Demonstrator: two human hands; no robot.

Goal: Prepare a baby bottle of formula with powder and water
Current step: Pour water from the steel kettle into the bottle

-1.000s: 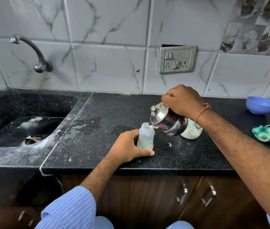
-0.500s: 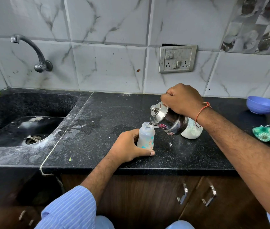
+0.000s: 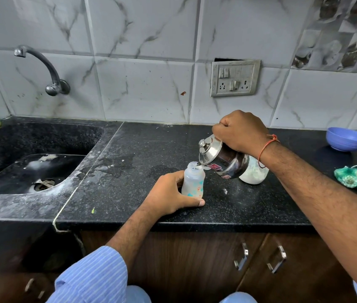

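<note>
Head view: the left hand (image 3: 168, 196) curls around the baby bottle (image 3: 193, 180) standing on the counter (image 3: 129, 193) at centre. At its 2 o'clock, the right hand (image 3: 241, 131) grips the tilted steel kettle (image 3: 223, 158), its handle hidden. The kettle half-covers a powder jar (image 3: 255, 173).
</note>
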